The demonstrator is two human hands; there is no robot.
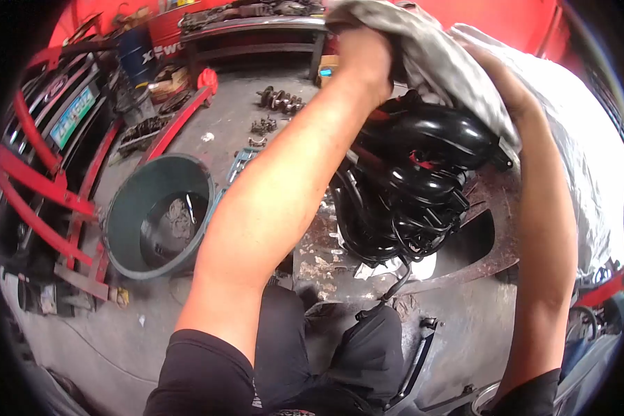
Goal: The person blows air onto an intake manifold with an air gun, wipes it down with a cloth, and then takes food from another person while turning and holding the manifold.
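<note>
While rag (wadded) lies in green tub [161, 216], liquid pools.

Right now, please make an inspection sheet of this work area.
surface: worn table, patchy and stained
job's things: black engine part on the table; grey cloth over its far side
clutter: bucket with rag inside; metal parts on the floor
hands: left hand and right hand at the cloth; fingers unclear
cables: thin line on the floor, perhaps a cable
surroundings: bench behind; red frame at left
</note>
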